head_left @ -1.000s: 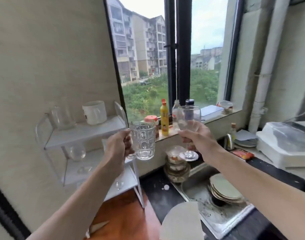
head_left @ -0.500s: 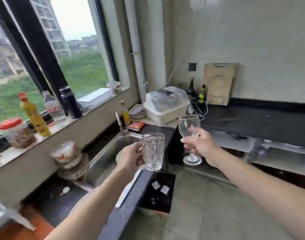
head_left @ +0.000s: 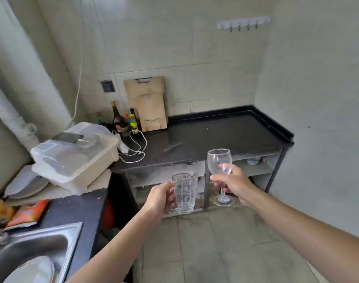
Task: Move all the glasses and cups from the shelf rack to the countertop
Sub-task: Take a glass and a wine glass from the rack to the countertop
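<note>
**Mug in one hand, wine glass in the other, black surface just ahead**

In front of the dark corner surface (head_left: 225, 135), both hands are up and full; the left hand (head_left: 158, 199) is wrapped around the handle of a clear patterned glass mug (head_left: 184, 194), held upright, and the right hand (head_left: 231, 180) is pinching a wine glass (head_left: 219, 162) around the bottom of the bowl and the stem, also upright, foot hanging free below the fingers. Both glasses are in the air over the tiled floor (head_left: 215, 242), side by side but not touching, near the front edge of the surface and not set down on it.

The surface itself is mostly bare on the right half; over at the back left there are two wooden cutting boards (head_left: 148, 103) leaning on the wall, a little bunch of sauce bottles (head_left: 124, 121) just beside them, and a white cable (head_left: 137, 148) looped on top. Left of that sits a cream plastic dish box with a clear lid (head_left: 76, 158); a steel sink (head_left: 31, 252) fills the bottom left corner with a pale plate (head_left: 31, 270) in it; an orange snack packet (head_left: 27, 213) lies on the counter near the sink. Open shelves (head_left: 254, 166) run under the surface; a hook rail (head_left: 242, 22) is up on the wall.
</note>
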Demonstrator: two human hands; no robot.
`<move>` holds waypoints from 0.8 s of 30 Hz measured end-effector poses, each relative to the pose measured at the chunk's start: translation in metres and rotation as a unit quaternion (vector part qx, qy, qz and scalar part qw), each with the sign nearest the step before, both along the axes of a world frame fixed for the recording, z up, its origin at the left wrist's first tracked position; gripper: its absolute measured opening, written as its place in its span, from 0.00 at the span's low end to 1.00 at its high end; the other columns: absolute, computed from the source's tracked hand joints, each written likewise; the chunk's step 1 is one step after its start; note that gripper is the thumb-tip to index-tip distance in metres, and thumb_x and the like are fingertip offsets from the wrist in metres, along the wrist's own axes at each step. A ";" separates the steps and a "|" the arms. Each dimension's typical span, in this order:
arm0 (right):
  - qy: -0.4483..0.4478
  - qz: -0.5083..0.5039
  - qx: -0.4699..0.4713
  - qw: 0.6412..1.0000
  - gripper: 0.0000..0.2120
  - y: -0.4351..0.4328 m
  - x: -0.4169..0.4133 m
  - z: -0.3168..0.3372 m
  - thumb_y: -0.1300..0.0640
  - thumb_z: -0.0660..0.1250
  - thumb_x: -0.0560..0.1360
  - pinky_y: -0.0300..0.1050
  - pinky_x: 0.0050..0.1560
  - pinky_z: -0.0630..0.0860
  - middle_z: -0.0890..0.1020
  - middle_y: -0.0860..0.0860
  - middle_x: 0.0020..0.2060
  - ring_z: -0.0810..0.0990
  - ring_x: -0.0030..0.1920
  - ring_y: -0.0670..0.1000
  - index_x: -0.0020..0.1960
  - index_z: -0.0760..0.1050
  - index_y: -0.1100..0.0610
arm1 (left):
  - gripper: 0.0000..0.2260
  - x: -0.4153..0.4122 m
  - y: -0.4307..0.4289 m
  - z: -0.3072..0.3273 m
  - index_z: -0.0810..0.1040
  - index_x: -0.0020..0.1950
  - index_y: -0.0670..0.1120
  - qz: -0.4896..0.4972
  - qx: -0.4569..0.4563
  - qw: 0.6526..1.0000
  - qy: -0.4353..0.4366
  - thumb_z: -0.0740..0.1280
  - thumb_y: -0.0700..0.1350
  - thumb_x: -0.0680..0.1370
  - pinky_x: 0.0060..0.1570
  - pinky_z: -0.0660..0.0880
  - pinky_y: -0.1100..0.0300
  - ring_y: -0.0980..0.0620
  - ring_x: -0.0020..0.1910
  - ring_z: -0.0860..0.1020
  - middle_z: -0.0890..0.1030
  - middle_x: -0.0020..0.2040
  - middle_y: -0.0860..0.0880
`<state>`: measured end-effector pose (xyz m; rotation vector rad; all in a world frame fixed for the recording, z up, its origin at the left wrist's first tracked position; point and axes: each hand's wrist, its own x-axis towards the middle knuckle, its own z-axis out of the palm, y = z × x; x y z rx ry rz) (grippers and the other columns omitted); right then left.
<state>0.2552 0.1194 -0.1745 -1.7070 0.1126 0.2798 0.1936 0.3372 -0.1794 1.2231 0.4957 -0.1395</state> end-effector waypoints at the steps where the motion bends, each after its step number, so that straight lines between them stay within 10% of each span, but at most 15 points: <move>1: -0.001 -0.019 0.000 1.000 0.27 -0.011 0.012 0.001 0.58 0.77 0.68 0.37 0.31 0.73 0.85 0.54 0.43 0.84 0.37 0.46 0.65 0.72 0.53 | 0.12 0.021 -0.009 0.001 0.66 0.35 0.45 -0.023 0.002 1.000 0.008 0.59 0.40 0.79 0.21 0.60 0.63 0.52 0.23 0.61 0.61 0.28 0.48; 13: 0.029 -0.167 0.008 0.985 0.26 -0.165 0.151 -0.028 0.54 0.78 0.65 0.41 0.33 0.73 0.86 0.59 0.45 0.83 0.39 0.49 0.61 0.73 0.53 | 0.15 0.221 -0.150 -0.020 0.64 0.34 0.44 -0.237 0.026 0.970 0.041 0.55 0.42 0.81 0.32 0.66 0.56 0.48 0.28 0.66 0.67 0.29 0.44; 19: 0.044 -0.172 0.015 0.984 0.23 -0.235 0.257 -0.042 0.49 0.77 0.64 0.39 0.28 0.70 0.82 0.53 0.33 0.78 0.29 0.44 0.55 0.77 0.56 | 0.15 0.327 -0.216 -0.032 0.61 0.33 0.45 -0.241 0.044 0.968 0.049 0.55 0.41 0.80 0.33 0.63 0.55 0.47 0.29 0.63 0.65 0.28 0.44; 24: 0.049 -0.176 0.017 0.983 0.26 -0.270 0.349 -0.044 0.46 0.78 0.60 0.41 0.33 0.73 0.85 0.52 0.44 0.83 0.39 0.48 0.55 0.76 0.52 | 0.15 0.411 -0.247 -0.040 0.60 0.32 0.46 -0.206 0.037 0.976 0.060 0.57 0.40 0.78 0.34 0.61 0.54 0.47 0.30 0.61 0.62 0.28 0.44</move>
